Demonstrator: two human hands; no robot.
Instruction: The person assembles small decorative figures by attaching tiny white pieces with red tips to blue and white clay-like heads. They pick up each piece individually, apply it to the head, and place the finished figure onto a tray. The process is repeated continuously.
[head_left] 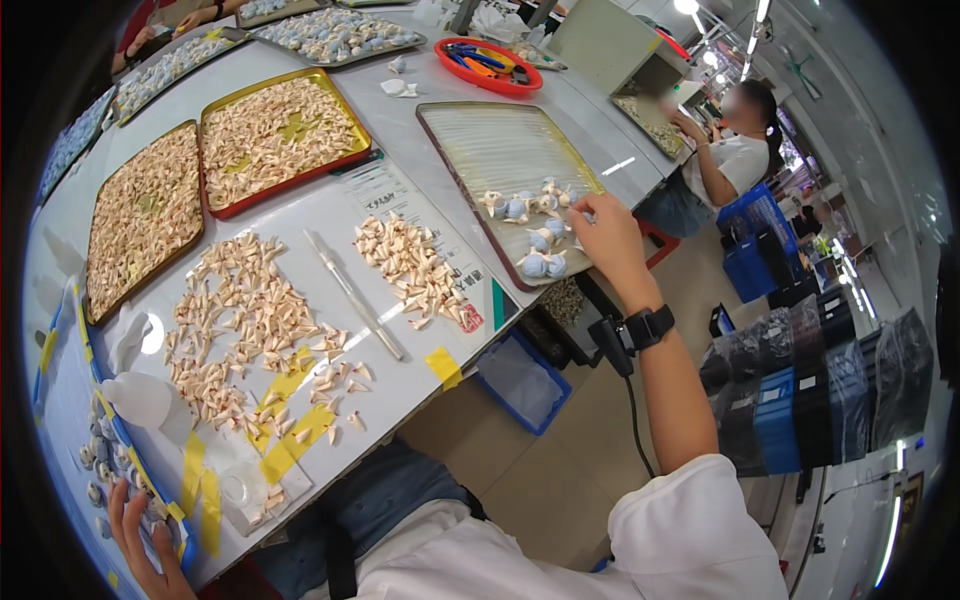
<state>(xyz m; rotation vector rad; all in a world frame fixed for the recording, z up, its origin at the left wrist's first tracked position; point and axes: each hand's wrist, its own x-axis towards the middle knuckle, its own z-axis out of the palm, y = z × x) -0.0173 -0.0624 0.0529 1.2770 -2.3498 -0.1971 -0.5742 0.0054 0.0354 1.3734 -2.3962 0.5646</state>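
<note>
Reaching out past the bench's right edge, the right hand [607, 238] rests its fingers on the rim of a long metal tray [500, 150], pinching something small there — what exactly I cannot tell. Just beside the fingertips, along the tray's near end, lie a few small blue-and-cream pieces [535, 235]. The left hand [140, 535] is down at the bench's near left corner, fingers spread flat over a strip of little round grey pieces [100, 470], gripping nothing. Between the hands the bench [400, 130] carries loose piles of small cream cone-shaped pieces [250, 320] and a slim white stick [355, 295]; two gold trays [210, 170] heaped with the same cones sit toward the far left corner.
</note>
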